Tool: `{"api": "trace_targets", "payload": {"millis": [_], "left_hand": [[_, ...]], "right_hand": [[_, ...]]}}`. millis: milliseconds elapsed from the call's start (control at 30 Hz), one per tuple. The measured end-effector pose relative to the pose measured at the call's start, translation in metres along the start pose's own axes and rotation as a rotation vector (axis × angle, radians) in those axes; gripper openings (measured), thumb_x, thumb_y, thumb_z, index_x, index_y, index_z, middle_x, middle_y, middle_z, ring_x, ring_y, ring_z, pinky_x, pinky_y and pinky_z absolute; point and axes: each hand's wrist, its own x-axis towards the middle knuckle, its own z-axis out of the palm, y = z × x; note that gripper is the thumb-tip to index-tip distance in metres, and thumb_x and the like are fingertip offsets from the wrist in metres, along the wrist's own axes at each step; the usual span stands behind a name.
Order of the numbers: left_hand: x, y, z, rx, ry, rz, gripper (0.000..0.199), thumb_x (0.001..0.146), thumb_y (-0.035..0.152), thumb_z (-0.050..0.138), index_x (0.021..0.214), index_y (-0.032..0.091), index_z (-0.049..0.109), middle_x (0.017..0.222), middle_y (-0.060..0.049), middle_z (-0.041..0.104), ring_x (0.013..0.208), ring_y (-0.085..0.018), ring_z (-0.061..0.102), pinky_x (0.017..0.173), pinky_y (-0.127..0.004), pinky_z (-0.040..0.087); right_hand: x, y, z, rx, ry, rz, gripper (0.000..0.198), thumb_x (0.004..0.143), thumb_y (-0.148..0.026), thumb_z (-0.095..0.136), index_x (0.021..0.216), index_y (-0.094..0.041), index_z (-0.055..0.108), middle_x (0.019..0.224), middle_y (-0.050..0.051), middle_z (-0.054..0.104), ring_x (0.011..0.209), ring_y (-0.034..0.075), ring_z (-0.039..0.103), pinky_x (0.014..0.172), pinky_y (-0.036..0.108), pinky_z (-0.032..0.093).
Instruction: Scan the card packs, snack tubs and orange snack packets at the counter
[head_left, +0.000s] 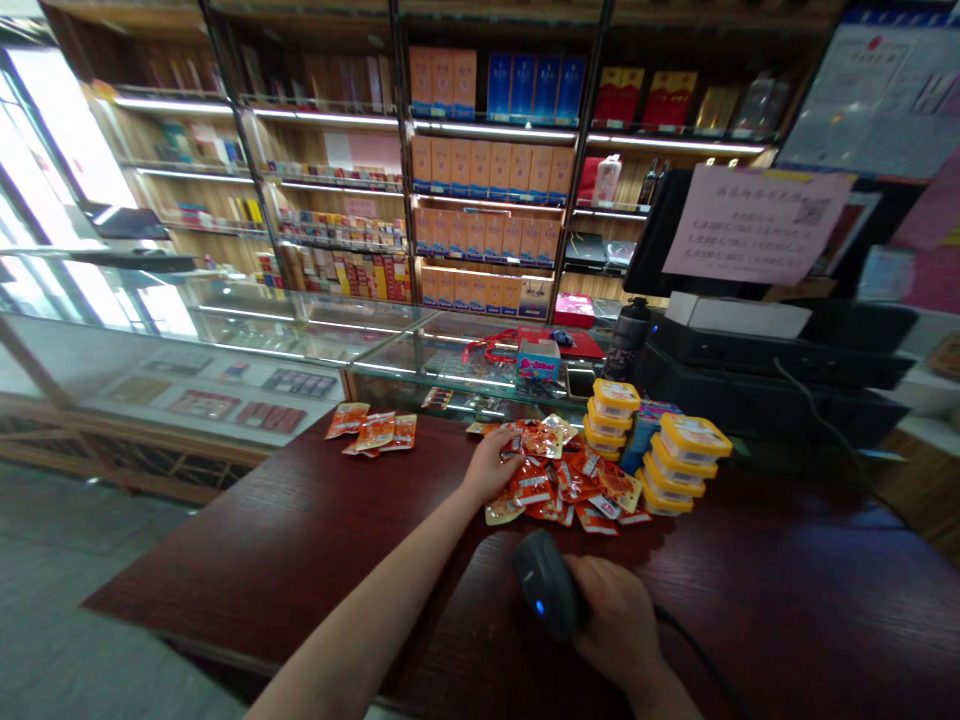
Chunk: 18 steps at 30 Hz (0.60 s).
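My left hand (491, 466) reaches to the upper left of a heap of orange snack packets (574, 478), with its fingers closed on one snack packet (536, 438) at the top. In my right hand (619, 615) is a dark barcode scanner (550, 585), held above the counter with a blue light showing on it. Its cable (697, 640) trails off to the lower right. Further left on the counter lies a smaller group of similar orange packets (375, 430), apart from the heap.
Yellow-lidded tubs stand in two stacks, a rear stack (611, 418) and a right stack (682, 465), beside the heap. Behind are a glass display counter (390, 340), a small pink and blue box (538, 362), a dark bottle (628, 340) and a monitor with a pink notice (754, 225).
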Motion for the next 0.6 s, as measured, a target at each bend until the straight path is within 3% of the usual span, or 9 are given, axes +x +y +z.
{"api": "trace_targets", "payload": {"millis": [267,400,600], "left_hand": [[0.001,-0.002,0.001,0.049,0.066,-0.053,0.036,0.074,0.015,0.067,0.109,0.018,0.067,0.111,-0.01,0.065,0.105,-0.022,0.06,0.097,-0.041,0.045],[0.007,-0.003,0.0,0.109,0.003,-0.138,0.032,0.078,0.017,0.062,0.108,0.019,0.068,0.101,-0.008,0.07,0.096,-0.023,0.063,0.091,-0.039,0.048],[0.01,-0.006,0.002,0.147,-0.015,-0.072,0.026,0.082,0.02,0.058,0.106,0.02,0.068,0.102,-0.008,0.069,0.097,-0.022,0.062,0.091,-0.037,0.047]], "right_hand": [[-0.002,-0.001,0.004,0.02,0.028,0.033,0.03,0.075,-0.019,0.052,0.105,-0.019,0.057,0.082,0.004,0.065,0.076,0.02,0.059,0.069,0.031,0.038],[-0.003,-0.003,0.004,0.03,0.0,0.07,0.031,0.072,-0.017,0.052,0.102,-0.02,0.059,0.081,0.003,0.064,0.075,0.02,0.058,0.068,0.031,0.037],[-0.002,-0.006,0.002,0.037,-0.014,0.089,0.032,0.071,-0.016,0.053,0.102,-0.019,0.059,0.085,0.004,0.066,0.08,0.021,0.059,0.073,0.032,0.038]]}}
